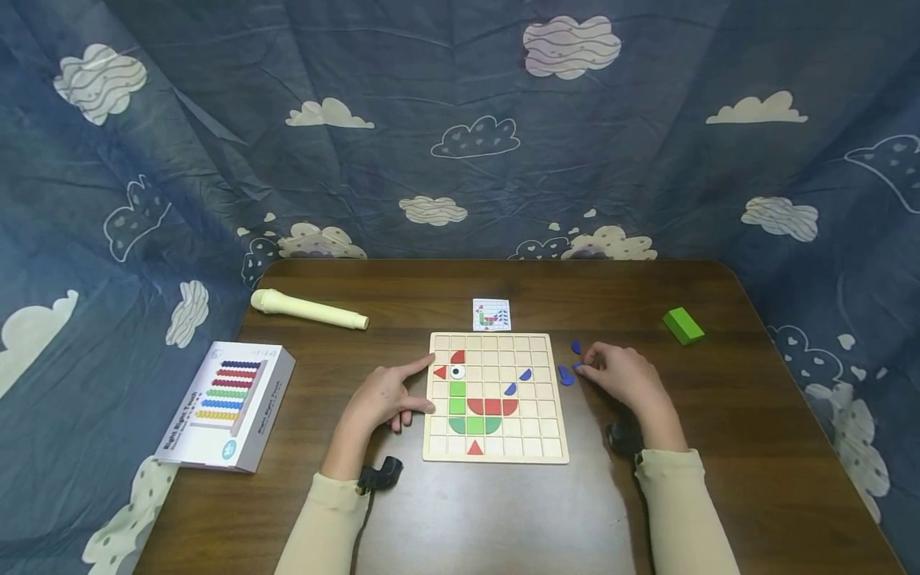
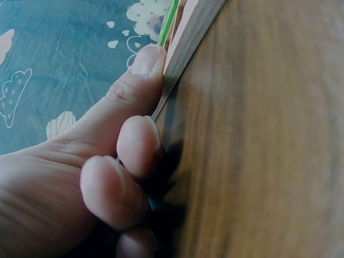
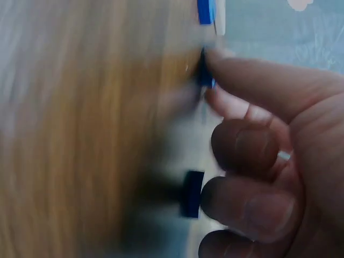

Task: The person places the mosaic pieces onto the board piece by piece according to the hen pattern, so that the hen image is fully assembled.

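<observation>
Left of centre in the head view, the left hand rests spread against the puzzle board; its wrist view alone shows fingertips pressing the board's edge. Right of the board, the right hand pinches one blue piece; three blue pieces lie there. Bare table stretches rightward.

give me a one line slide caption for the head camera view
Left hand steadies the wooden grid board while the right hand pinches a blue piece beside it.
</observation>
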Tool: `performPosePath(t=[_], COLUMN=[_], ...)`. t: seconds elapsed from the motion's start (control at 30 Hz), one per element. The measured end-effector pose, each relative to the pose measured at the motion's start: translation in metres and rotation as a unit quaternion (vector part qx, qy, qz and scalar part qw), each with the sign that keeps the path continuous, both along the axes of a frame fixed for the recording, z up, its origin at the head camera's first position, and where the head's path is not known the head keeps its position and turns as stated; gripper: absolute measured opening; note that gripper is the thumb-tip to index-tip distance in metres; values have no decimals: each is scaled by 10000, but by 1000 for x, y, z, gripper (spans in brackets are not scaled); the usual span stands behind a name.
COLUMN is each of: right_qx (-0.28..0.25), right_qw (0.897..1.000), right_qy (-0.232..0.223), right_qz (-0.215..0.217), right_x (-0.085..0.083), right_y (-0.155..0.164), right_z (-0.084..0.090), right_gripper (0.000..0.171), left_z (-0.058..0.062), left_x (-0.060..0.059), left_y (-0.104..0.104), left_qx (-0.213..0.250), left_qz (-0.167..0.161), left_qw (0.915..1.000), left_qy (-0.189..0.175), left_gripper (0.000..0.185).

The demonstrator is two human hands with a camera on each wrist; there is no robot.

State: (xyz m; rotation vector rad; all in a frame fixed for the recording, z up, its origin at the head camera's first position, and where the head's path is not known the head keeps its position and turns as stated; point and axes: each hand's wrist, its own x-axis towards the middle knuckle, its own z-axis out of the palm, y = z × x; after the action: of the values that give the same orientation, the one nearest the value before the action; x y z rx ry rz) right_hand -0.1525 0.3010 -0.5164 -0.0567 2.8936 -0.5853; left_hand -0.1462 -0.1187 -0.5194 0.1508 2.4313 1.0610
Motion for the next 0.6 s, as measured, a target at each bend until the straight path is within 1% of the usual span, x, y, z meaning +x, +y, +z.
performPosePath(t=[0.1, 0.2, 0.37, 0.47, 0.6], right_qx=[158, 172, 73, 66, 67], right_qw=[9999, 9997, 9988, 9990, 9995], right_qy=[57, 152, 466, 437, 291], right_qz=[-26, -30, -134, -40, 90], right_x=[1, 1, 1, 1, 0], right_y=[-3, -2, 2, 1, -2], right_z=[-1, -2, -1, 0, 0], right_gripper=[25, 28, 19, 19, 21], left_z=[-1, -2, -2, -1, -1], left_x=[0, -1, 0, 0, 0], left_y=[-1, -1, -1, -1, -1], left_qx=[-8, -34, -1, 17, 5], left_qz=[-43, -64, -70, -37, -48], left_qw=[10000, 10000, 10000, 10000, 10000], left_qy=[16, 30, 43, 6, 8], left_gripper=[90, 90, 90, 91, 91])
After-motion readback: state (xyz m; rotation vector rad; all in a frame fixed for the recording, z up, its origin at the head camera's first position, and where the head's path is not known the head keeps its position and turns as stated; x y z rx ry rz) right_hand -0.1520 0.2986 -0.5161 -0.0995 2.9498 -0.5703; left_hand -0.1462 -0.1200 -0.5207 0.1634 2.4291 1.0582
